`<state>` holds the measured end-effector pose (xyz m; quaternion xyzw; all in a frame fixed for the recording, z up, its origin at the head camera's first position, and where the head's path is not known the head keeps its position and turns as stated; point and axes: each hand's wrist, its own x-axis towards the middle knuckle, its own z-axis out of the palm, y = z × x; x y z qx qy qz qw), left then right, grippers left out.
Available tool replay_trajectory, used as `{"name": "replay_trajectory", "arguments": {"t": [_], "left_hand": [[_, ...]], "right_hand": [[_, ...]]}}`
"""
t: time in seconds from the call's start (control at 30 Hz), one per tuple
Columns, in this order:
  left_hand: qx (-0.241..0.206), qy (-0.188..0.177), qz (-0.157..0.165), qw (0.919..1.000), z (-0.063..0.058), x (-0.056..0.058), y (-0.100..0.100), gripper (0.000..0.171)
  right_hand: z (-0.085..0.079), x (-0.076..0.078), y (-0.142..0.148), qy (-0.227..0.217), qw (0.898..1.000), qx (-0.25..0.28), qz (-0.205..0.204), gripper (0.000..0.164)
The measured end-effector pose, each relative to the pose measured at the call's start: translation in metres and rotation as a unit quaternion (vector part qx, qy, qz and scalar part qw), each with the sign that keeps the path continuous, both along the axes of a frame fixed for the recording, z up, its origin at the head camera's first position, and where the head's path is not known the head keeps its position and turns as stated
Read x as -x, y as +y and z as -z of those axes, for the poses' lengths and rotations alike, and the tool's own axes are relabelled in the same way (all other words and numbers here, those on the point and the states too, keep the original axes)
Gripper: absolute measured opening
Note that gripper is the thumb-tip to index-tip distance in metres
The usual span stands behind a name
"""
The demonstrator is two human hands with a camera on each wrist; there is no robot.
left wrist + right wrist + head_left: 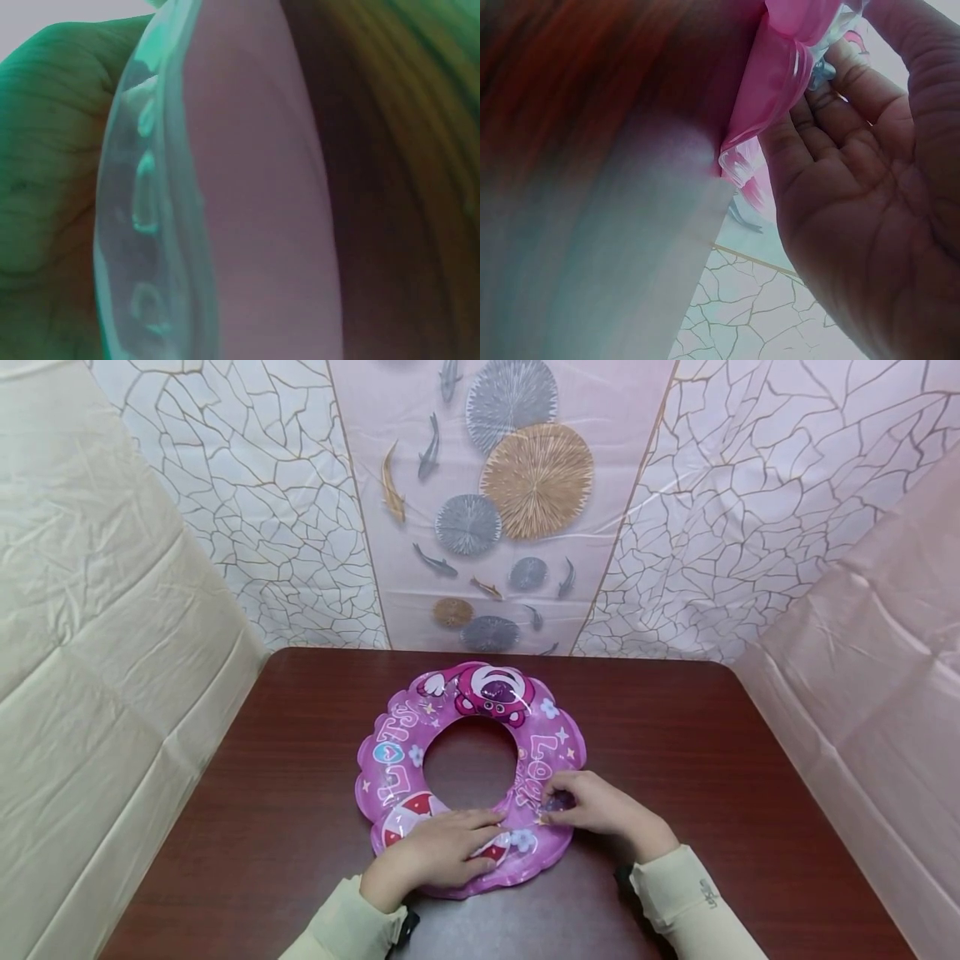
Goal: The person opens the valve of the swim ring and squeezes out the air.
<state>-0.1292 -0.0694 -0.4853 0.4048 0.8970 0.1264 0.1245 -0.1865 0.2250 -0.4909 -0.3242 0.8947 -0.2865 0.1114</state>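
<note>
Pale sleeves (pixel 352 920) come in just behind the hands, each with a dark band near the cuff. Ahead of them the left hand (pixel 442 850) rests flat on the near part of a pink inflatable ring (pixel 390 727), fingers stretched across its top toward the inner hole, not curled round anything. Well to its right, the right hand (pixel 603 806) touches the ring's right side with thumb and forefinger bent toward each other, a narrow gap between them over a dark purple patch (pixel 558 800); whether they pinch the film I cannot tell. White letters (pixel 542 760) run along the ring just beyond the right fingertips, and a bear print (pixel 495 697) lies on the far side from both hands. Under the ring and around the hands spreads a brown table (pixel 270 827); past it hangs a patterned cloth (pixel 292 502).
</note>
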Motion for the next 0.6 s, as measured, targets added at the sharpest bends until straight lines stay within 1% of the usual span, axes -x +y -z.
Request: {"name": "replay_trajectory", "arguments": {"t": [0.13,0.27,0.33,0.4,0.47,0.5,0.57,0.6], "left_hand": [[-0.017,-0.001,-0.001,0.9999,0.003,0.001,0.000,0.054],[-0.042,0.001,-0.021,0.9989,0.004,-0.001,0.000,0.057],[-0.059,0.014,-0.039,0.9974,0.001,-0.002,-0.001,0.060],[-0.079,0.045,-0.061,0.9940,-0.004,-0.003,-0.005,0.063],[-0.098,0.083,-0.098,0.9870,-0.013,-0.003,-0.011,0.065],[-0.103,0.102,-0.126,0.9814,-0.017,-0.002,-0.015,0.068],[-0.102,0.130,-0.203,0.9653,-0.027,-0.002,-0.025,0.077],[-0.096,0.134,-0.244,0.9557,-0.031,-0.002,-0.030,0.083]], "right_hand": [[0.001,-0.001,0.000,-0.003,1.000,0.004,0.007,0.020],[0.001,-0.001,0.000,-0.005,1.000,0.006,0.010,0.020],[0.001,-0.001,0.000,-0.006,1.000,0.006,0.011,0.020],[0.001,-0.001,0.000,-0.007,1.000,0.008,0.012,0.020],[0.001,-0.001,0.000,-0.004,1.000,0.008,0.011,0.019],[0.001,-0.001,0.000,-0.002,1.000,0.008,0.010,0.019],[0.001,0.000,0.000,0.000,1.000,0.008,0.009,0.018],[0.001,0.000,0.000,0.000,1.000,0.008,0.008,0.017]]}}
